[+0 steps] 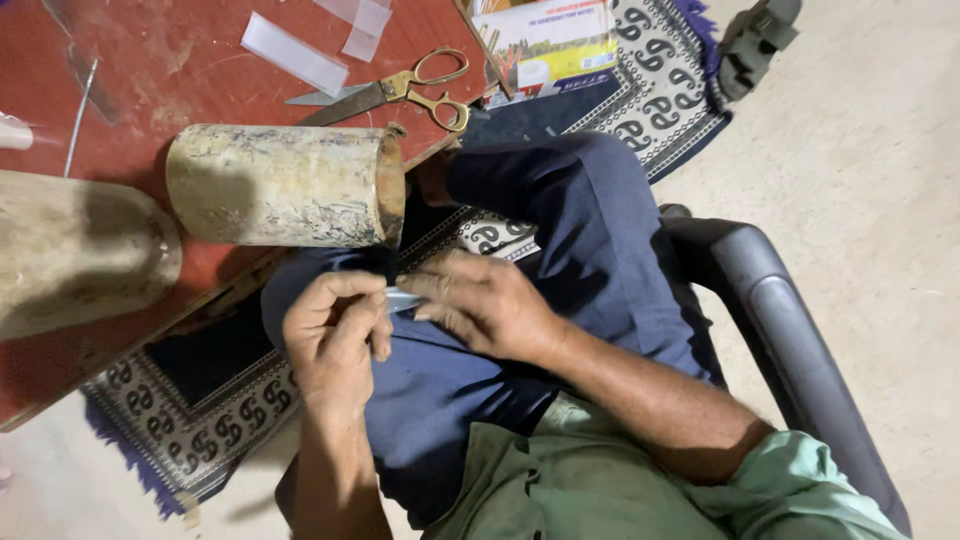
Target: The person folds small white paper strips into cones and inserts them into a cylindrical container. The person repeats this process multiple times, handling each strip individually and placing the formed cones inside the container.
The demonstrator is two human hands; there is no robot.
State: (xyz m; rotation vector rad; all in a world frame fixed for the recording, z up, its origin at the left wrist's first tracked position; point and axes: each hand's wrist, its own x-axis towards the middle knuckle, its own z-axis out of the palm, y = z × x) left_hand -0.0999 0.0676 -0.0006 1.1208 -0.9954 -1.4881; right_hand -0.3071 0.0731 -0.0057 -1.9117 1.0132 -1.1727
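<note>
My left hand (pixel 335 340) and my right hand (pixel 485 305) meet over my lap, each pinching an end of a small clear strip (pixel 403 299) that runs between them. Most of the strip is hidden by my fingers. My legs in dark blue trousers (pixel 590 250) lie under both hands. Just above my hands a worn metal cylinder (pixel 285 185) lies on its side at the edge of a red table (pixel 150 60).
Brass-handled scissors (pixel 395 92) and clear strips (pixel 293 53) lie on the table, with a thin metal rod (pixel 80 115) and a big pale rounded object (pixel 75 250) at the left. A printed box (pixel 550 40) stands behind. A patterned mat (pixel 210 410) covers the floor; a chair arm (pixel 790 340) is right.
</note>
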